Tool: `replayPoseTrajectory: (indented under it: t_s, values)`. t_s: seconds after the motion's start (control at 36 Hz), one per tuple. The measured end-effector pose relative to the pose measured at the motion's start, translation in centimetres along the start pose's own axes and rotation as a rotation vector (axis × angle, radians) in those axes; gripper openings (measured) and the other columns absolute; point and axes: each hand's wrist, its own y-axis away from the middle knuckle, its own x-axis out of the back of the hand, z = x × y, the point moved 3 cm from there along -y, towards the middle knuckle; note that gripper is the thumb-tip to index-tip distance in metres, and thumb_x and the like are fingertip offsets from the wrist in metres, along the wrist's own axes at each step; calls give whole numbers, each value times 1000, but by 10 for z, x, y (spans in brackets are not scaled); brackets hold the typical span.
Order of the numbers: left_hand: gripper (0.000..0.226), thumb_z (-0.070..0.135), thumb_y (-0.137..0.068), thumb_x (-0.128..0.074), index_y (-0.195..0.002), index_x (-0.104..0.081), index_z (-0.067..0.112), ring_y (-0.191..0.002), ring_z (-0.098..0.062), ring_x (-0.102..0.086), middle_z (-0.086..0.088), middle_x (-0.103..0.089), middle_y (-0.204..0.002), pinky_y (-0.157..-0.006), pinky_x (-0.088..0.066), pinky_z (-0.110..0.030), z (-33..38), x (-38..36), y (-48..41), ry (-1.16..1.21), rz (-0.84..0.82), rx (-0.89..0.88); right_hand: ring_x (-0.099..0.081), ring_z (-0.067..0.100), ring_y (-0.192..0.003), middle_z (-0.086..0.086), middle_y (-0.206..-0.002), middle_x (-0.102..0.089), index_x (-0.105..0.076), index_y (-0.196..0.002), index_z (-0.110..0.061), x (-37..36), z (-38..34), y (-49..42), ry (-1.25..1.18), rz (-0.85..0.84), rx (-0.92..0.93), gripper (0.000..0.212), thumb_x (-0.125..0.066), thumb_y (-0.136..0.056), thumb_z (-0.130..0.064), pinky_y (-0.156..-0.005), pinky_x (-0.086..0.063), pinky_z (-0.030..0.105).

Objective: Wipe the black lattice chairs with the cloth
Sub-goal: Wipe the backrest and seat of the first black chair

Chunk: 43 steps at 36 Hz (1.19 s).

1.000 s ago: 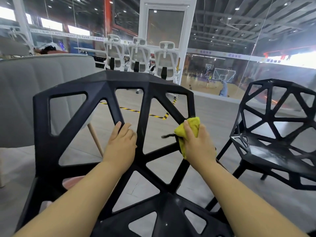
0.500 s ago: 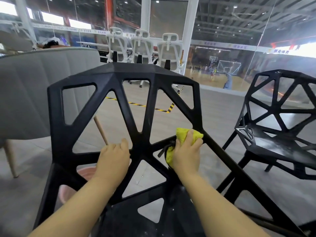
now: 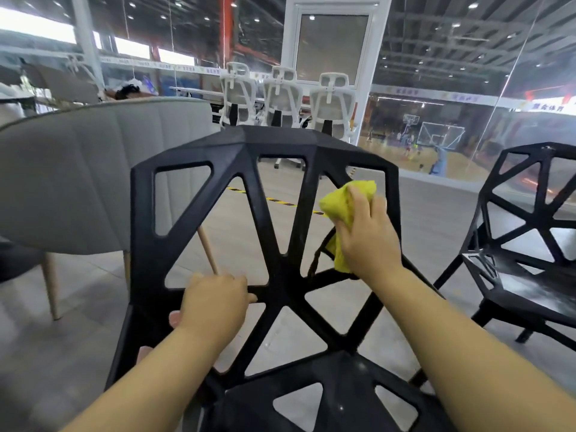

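A black lattice chair [image 3: 271, 151] fills the middle of the view, its backrest facing me. My right hand [image 3: 366, 232] grips a bunched yellow cloth [image 3: 341, 207] and presses it against a diagonal bar at the upper right of the backrest. A dark loop of the cloth hangs just below it. My left hand [image 3: 212, 304] is curled round a lower horizontal bar on the left of the backrest. A second black lattice chair [image 3: 530, 244] stands on the floor at the right.
A grey upholstered chair [image 3: 78, 176] with wooden legs stands close behind the backrest at the left. Three white office chairs [image 3: 280, 98] line up farther back by a white door frame. A glass wall runs along the right, grey floor between.
My right hand has carried the cloth up the right diagonal bar from the lower junction toward the top. My left hand has slid down and now curls round the lower bar.
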Motion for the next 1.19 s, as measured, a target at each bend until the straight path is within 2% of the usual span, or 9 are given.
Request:
replayPoseTrajectory:
  t_s: [0.11,0.19,0.42,0.5,0.64,0.83,0.92,1.0,1.19]
  values:
    - [39,52,-97,-33,-103,-55,20,-84,-17,-64,4,-64,-92,-63,-43,-26,-2,-6,-7,62,-61,13,-51,37,-88,22,-117,-47,-41,-136,-15,16,-30,-51,4,123,134,54,-61,-89,-31,-65,-38,33]
    - [34,50,-96,-39,-99,-56,21,-81,-17,-64,4,-64,-88,-66,-50,-28,-3,-7,-9,118,-60,38,-47,37,-101,19,-130,-39,-38,-143,-19,0,-45,-72,47,16,82,55,-53,-94,-38,-75,-43,41]
    - [34,49,-96,-39,-102,-58,21,-92,-21,-64,3,-64,-99,-67,-42,-27,-4,-3,-10,209,-112,41,-49,34,-59,15,-104,-41,-46,-130,-18,-53,-45,40,4,-92,189,53,-61,-80,-25,-47,-35,31]
    - [36,48,-98,-36,-104,-57,20,-95,-22,-63,3,-64,-101,-68,-38,-28,-2,1,-7,167,-100,27,-45,29,-56,15,-88,-50,-52,-130,-14,-53,-44,68,22,-144,179,55,-67,-78,-25,-47,-26,26]
    - [23,32,-101,-37,-108,-54,18,-94,-21,-61,1,-60,-103,-69,-33,-27,-4,9,1,172,-53,-69,-52,27,-58,14,-94,-56,-59,-124,-11,-44,-47,67,26,-172,192,55,-78,-74,-25,-46,-27,24]
    - [15,5,-83,-63,-94,-64,15,-83,-21,-56,2,-59,-89,-72,-47,-31,-28,23,28,479,99,-77,-48,28,-78,6,-131,-33,-22,-139,-35,-41,-31,106,68,-619,220,46,-41,-97,-44,-61,-44,35]
    - [22,-6,-59,-78,-71,-66,9,-59,-26,-54,-3,-59,-68,-49,-49,-36,-50,31,41,458,332,-16,-51,32,-94,7,-130,-35,-32,-141,-30,-26,-43,86,15,-515,118,47,-42,-97,-44,-67,-38,33]
    - [20,-13,-65,-68,-77,-67,3,-62,-30,-49,-10,-57,-73,-52,-44,-36,-69,35,56,443,532,88,-52,37,-93,10,-123,-40,-43,-133,-22,-14,-65,45,-94,-336,42,44,-49,-95,-42,-70,-45,39]
    - [51,-7,-62,-75,-96,-39,6,-81,-28,-32,-12,-32,-97,-64,-42,-44,-79,29,68,574,599,397,-49,39,-92,19,-115,-45,-51,-132,-16,-1,-126,-56,-181,-48,127,44,-57,-92,-34,-78,-46,46]
